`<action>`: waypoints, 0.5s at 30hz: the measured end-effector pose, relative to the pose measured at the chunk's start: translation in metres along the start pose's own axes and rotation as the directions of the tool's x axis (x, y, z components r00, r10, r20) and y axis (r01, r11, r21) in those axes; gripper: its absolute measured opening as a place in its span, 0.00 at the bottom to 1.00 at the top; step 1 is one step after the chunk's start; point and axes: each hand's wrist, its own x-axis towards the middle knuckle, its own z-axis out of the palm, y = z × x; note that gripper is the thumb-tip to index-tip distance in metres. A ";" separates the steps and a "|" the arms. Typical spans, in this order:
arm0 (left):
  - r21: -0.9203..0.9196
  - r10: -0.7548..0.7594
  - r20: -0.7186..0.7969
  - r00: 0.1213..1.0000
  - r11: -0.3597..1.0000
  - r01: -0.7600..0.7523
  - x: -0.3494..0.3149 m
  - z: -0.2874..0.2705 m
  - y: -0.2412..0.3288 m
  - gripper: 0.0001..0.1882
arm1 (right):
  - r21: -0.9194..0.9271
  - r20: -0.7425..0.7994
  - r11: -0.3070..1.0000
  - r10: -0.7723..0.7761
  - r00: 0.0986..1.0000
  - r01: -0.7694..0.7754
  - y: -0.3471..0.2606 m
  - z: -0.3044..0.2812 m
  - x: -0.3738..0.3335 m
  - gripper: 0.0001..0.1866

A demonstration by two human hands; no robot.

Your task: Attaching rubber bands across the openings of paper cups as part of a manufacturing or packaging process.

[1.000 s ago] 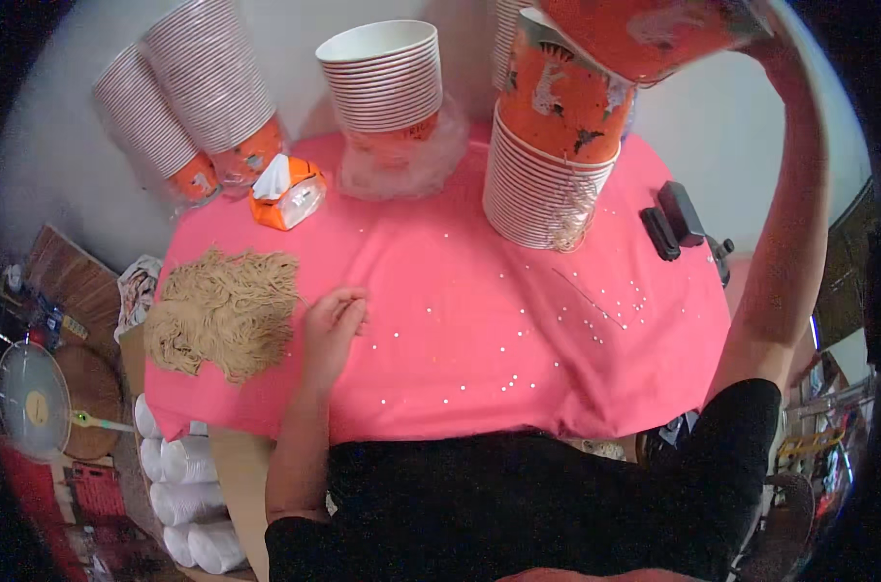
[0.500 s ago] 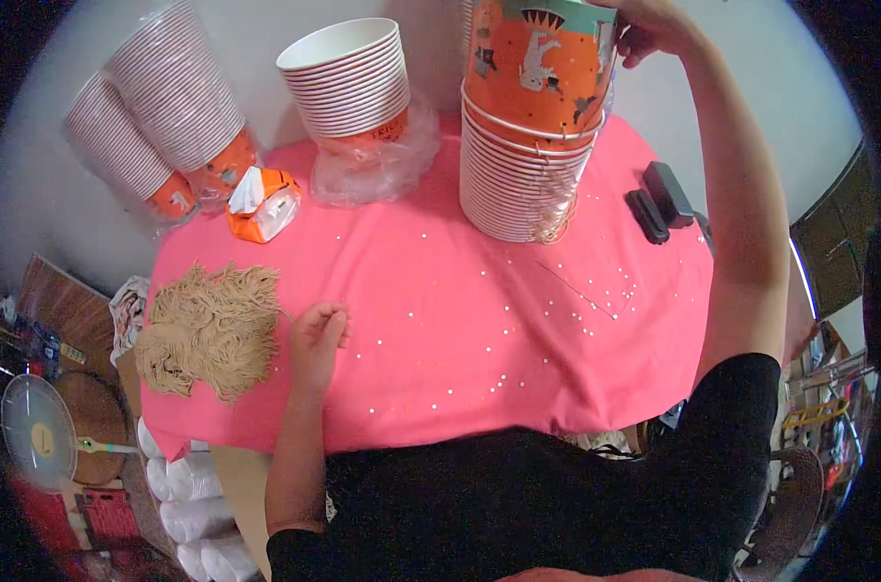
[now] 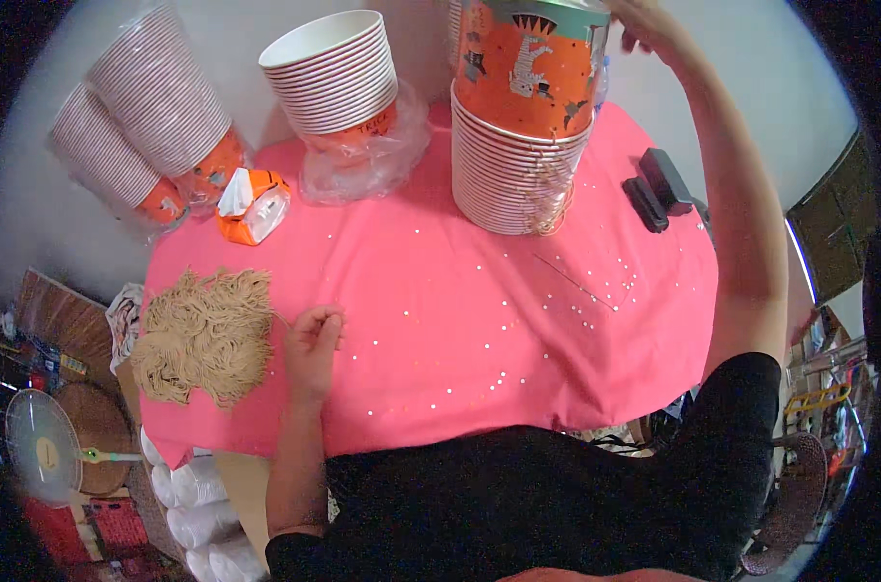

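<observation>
An orange paper bucket (image 3: 523, 73) with printed figures and a green band tops a tall stack of nested white-rimmed buckets (image 3: 513, 184). Tan cords (image 3: 547, 199) hang along the stack's right side. My right hand (image 3: 644, 21), fingers bent, is at the bucket's upper right edge; part of it lies beyond the frame's top. On the left, my left hand (image 3: 314, 339) is closed in a pinch beside a pile of tan cord (image 3: 208, 335). A thin strand runs from the pile to this hand, but what its fingertips hold is too small to tell.
Further back stand another bucket stack (image 3: 334, 82) in crumpled plastic and two bagged stacks (image 3: 169, 97). An orange tissue pack (image 3: 256, 209) lies before them. Small white dots spread over the pink cloth (image 3: 440, 359). Black objects (image 3: 658, 189) rest at the right.
The orange bucket has settled lower onto the stack, closing the gap between its rim and the rims below. My left hand stays beside the cord pile. The whole view has shifted slightly.
</observation>
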 end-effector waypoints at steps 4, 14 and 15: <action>0.035 0.022 0.007 1.000 0.999 -0.022 0.000 0.004 0.000 0.05 | -0.189 -0.464 0.933 -0.359 0.810 0.305 -0.038 0.011 -0.019 0.17; 0.187 0.143 0.000 0.990 0.972 -0.141 -0.001 0.009 -0.005 0.06 | -0.326 0.122 0.689 -0.649 0.751 0.648 -0.148 0.188 0.034 0.17; 0.240 0.147 -0.002 0.989 0.960 -0.142 -0.001 0.008 -0.004 0.06 | -0.275 0.177 0.722 -0.611 0.771 0.635 -0.151 0.200 0.047 0.17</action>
